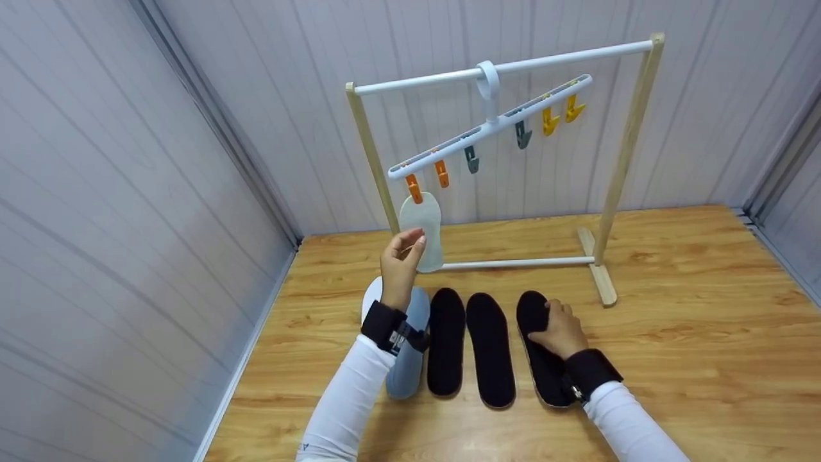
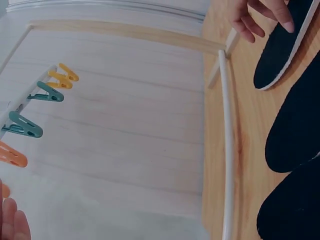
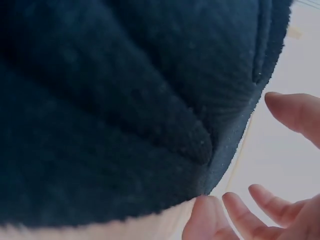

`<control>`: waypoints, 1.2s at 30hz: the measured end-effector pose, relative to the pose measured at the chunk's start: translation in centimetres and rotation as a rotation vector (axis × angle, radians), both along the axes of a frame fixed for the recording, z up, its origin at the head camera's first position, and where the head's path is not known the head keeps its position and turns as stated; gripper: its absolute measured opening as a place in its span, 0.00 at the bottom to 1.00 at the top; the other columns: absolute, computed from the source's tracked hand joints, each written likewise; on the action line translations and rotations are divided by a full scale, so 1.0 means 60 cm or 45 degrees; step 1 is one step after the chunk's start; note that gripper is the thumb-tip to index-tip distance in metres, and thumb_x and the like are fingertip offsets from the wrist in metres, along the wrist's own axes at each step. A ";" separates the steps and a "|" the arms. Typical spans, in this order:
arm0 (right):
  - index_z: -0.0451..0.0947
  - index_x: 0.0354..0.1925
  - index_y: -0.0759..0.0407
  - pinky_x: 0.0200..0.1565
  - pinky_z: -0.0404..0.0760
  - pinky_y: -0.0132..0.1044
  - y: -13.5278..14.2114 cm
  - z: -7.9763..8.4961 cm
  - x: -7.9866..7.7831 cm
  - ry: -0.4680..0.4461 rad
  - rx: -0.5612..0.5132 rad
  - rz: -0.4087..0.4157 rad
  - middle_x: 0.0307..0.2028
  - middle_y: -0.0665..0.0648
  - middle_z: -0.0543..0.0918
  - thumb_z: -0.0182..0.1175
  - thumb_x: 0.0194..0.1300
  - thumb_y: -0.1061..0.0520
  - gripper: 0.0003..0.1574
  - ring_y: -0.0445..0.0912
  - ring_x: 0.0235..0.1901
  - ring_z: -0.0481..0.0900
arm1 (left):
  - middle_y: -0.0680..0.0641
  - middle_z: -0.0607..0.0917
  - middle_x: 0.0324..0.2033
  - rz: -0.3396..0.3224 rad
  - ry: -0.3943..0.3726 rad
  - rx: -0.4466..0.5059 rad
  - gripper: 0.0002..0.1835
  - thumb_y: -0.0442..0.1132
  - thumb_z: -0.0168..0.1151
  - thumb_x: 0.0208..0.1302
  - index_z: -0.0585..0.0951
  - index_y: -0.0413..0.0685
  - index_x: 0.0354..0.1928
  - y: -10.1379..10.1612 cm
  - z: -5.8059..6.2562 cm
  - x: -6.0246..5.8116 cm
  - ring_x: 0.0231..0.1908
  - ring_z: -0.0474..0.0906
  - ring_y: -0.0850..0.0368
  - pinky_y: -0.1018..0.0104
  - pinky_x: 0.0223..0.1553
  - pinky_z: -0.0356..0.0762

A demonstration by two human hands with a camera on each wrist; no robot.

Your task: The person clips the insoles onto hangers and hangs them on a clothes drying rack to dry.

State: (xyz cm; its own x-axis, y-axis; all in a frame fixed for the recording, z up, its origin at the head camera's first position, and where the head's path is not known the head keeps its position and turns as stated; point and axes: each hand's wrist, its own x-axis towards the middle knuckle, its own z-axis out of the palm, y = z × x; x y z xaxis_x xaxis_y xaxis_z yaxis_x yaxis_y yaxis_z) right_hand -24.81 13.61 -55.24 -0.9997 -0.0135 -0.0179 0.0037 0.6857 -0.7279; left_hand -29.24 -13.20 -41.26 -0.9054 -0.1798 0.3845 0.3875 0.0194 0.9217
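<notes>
A pale insole [image 1: 431, 218] hangs by its upper end from the outermost orange clip [image 1: 414, 190] of a white clip hanger [image 1: 490, 128]. My left hand [image 1: 399, 266] is in front of this insole, its fingers loosely bent and a gap between thumb and fingertips. Whether it touches the insole I cannot tell. On the wooden table lies the rightmost black insole [image 1: 533, 310], with my right hand [image 1: 564, 330] over its right side. The right wrist view shows that hand's thumb and fingers spread about the edge of the dark insole [image 3: 125, 130].
Two more black insoles [image 1: 447, 346] [image 1: 491, 353] lie side by side left of the right hand. A light blue insole [image 1: 404, 372] and a white one [image 1: 371, 297] lie partly under the left forearm. A wooden-sided rack [image 1: 622, 160] carries the hanger, with grey clips [image 1: 471, 159] and yellow clips [image 1: 550, 122].
</notes>
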 end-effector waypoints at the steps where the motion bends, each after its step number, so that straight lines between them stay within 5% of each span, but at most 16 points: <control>1: 0.59 0.59 0.75 0.49 0.70 0.62 0.000 0.000 -0.001 -0.008 0.012 -0.001 0.53 0.78 0.65 0.69 0.48 0.58 0.45 0.74 0.49 0.67 | 0.43 0.83 0.42 0.001 -0.003 -0.005 0.13 0.33 0.61 0.62 0.79 0.33 0.47 0.001 -0.001 0.000 0.44 0.77 0.56 0.64 0.50 0.73; 12: 0.54 0.60 0.79 0.50 0.70 0.61 0.005 -0.001 0.000 -0.086 0.035 0.026 0.52 0.82 0.63 0.72 0.46 0.58 0.53 0.75 0.48 0.68 | 0.39 0.82 0.44 -0.040 -0.053 -0.015 0.14 0.32 0.60 0.63 0.78 0.31 0.48 0.003 -0.015 -0.001 0.45 0.76 0.58 0.64 0.50 0.72; 22: 0.47 0.63 0.80 0.51 0.71 0.59 0.006 0.000 0.001 -0.082 -0.056 0.041 0.51 0.86 0.65 0.72 0.44 0.63 0.58 0.73 0.50 0.68 | 0.37 0.82 0.43 -0.074 -0.072 -0.065 0.14 0.30 0.59 0.63 0.78 0.28 0.47 0.020 0.018 0.028 0.42 0.76 0.62 0.64 0.49 0.72; 27: 0.45 0.63 0.83 0.54 0.69 0.58 0.008 -0.001 0.003 -0.088 -0.099 0.040 0.53 0.86 0.66 0.71 0.45 0.64 0.59 0.73 0.53 0.68 | 0.41 0.83 0.42 -0.081 -0.083 -0.062 0.14 0.33 0.61 0.62 0.79 0.32 0.47 0.014 -0.012 0.003 0.43 0.77 0.60 0.64 0.49 0.72; 30: 0.49 0.61 0.84 0.55 0.69 0.58 0.010 -0.002 0.004 -0.088 -0.122 0.036 0.52 0.85 0.67 0.70 0.46 0.65 0.54 0.73 0.53 0.68 | 0.43 0.83 0.42 -0.095 -0.100 -0.056 0.14 0.33 0.61 0.62 0.79 0.32 0.48 0.012 -0.022 -0.008 0.43 0.77 0.59 0.63 0.50 0.72; 36: 0.66 0.42 0.77 0.46 0.73 0.54 0.016 -0.001 0.010 -0.020 -0.184 0.043 0.37 0.72 0.76 0.66 0.49 0.67 0.25 0.63 0.41 0.75 | 0.43 0.83 0.43 -0.108 -0.111 -0.057 0.15 0.34 0.61 0.63 0.79 0.32 0.49 0.012 -0.020 -0.008 0.44 0.77 0.59 0.63 0.50 0.72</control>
State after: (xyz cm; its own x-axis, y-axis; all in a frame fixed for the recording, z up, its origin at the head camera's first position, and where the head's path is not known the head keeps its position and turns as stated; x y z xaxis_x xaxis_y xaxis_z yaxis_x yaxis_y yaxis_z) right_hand -24.23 14.58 -55.27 -0.9983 -0.0508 -0.0291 -0.0053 0.5736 -0.8191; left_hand -29.74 -12.51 -42.47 -0.9470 -0.0859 0.3095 0.3078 0.0320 0.9509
